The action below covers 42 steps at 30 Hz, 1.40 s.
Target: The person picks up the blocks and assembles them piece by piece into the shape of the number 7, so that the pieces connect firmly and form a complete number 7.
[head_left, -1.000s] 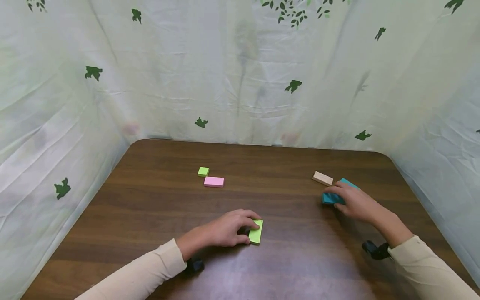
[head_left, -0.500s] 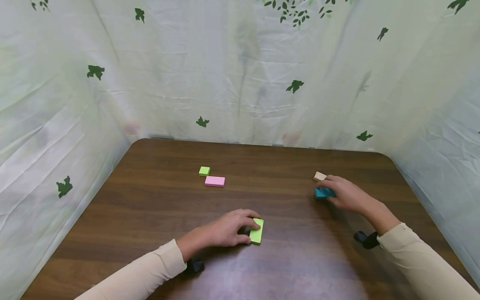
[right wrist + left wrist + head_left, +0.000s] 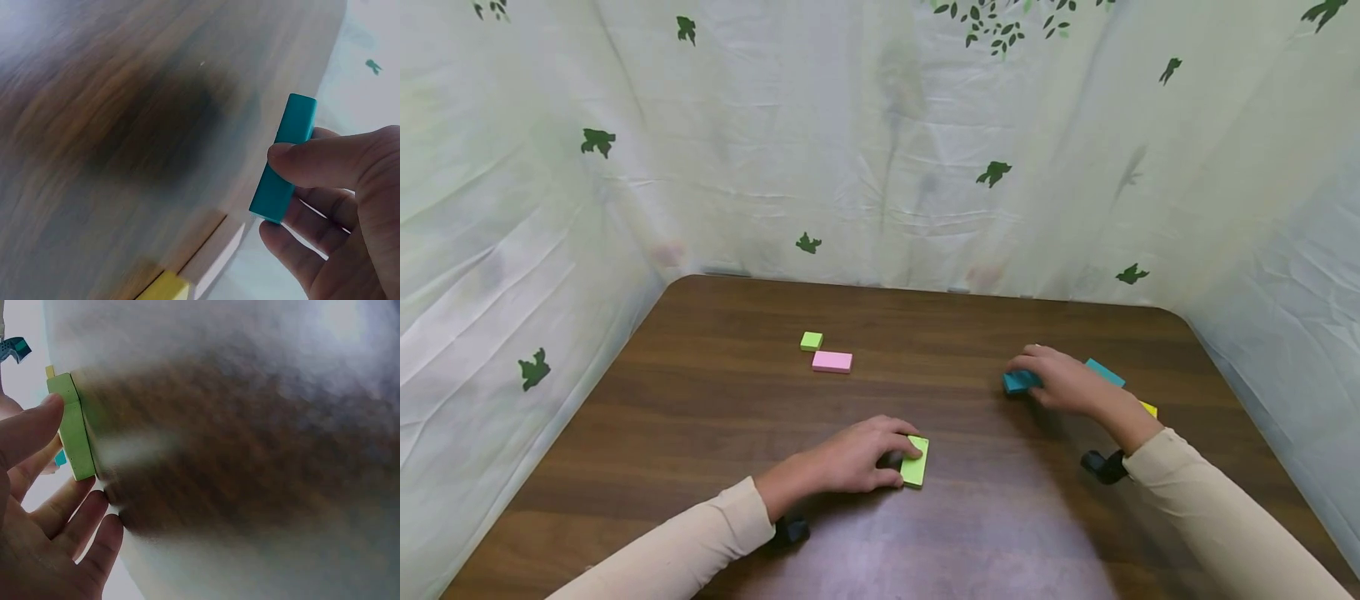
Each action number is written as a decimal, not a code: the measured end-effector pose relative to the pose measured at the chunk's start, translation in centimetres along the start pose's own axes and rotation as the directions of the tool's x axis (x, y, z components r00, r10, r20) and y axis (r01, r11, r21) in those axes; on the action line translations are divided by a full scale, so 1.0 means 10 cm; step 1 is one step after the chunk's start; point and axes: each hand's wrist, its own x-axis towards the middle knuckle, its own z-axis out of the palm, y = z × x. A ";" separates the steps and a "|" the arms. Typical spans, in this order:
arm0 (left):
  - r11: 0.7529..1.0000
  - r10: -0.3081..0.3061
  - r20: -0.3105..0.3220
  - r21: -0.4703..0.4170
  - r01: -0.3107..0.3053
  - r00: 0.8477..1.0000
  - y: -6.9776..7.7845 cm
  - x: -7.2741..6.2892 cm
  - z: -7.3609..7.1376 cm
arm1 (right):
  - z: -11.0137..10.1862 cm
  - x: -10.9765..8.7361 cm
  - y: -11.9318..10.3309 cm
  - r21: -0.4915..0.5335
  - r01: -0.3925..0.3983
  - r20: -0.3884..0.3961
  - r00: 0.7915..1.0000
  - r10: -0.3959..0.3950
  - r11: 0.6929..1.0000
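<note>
My left hand (image 3: 867,457) pinches a lime-green rectangular block (image 3: 915,463) near the middle of the table. In the left wrist view, the thumb lies on the face of that green block (image 3: 76,434) and fingers touch its lower end. Farther right, my right hand (image 3: 1063,383) holds a teal block (image 3: 1021,382) between thumb and fingers, seemingly just above the tabletop. The right wrist view shows the teal block (image 3: 284,156) gripped across its middle. Behind the right hand lie another blue block (image 3: 1105,372) and a yellow block (image 3: 1149,408), partly covered by hand and wrist.
A small lime-green block (image 3: 812,341) and a pink block (image 3: 832,362) lie at the back left of the brown wooden table (image 3: 925,333). A plain wood block (image 3: 215,253) shows in the right wrist view, mostly hidden from the head. A pale curtain (image 3: 737,167) surrounds the table.
My right hand has moved left with the teal block, uncovering the other blue block and the yellow one and covering the plain wood block. The left hand stays on the lime-green block.
</note>
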 end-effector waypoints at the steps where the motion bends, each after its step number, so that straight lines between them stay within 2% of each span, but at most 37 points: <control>1: 1.000 -0.004 0.000 -0.003 0.004 1.000 0.00 0.00 0.00 | 0.00 0.02 -0.01 0.000 0.002 0.004 1.000 -0.002 1.000; 8: 0.999 -0.048 0.006 -0.015 0.048 0.999 0.03 -0.02 -0.01 | 0.07 0.18 -0.11 -0.043 0.052 0.011 0.999 -0.051 0.998; 16: 0.997 -0.081 0.018 -0.015 0.081 0.997 0.06 -0.03 -0.01 | 0.15 0.30 -0.25 0.011 0.054 0.056 0.997 -0.055 0.998; 30: 0.996 -0.087 0.035 -0.014 0.087 0.996 0.06 -0.04 0.01 | 0.21 0.39 -0.45 0.009 0.121 0.033 0.992 -0.122 0.993; 37: 0.996 -0.092 0.012 0.018 0.092 0.996 0.08 -0.06 0.01 | 0.23 0.43 -0.59 0.042 0.142 0.061 0.988 -0.144 0.989; 42: 0.995 -0.089 -0.018 0.049 0.090 0.996 0.11 -0.06 0.01 | 0.26 0.46 -0.70 0.055 0.188 0.055 0.980 -0.191 0.981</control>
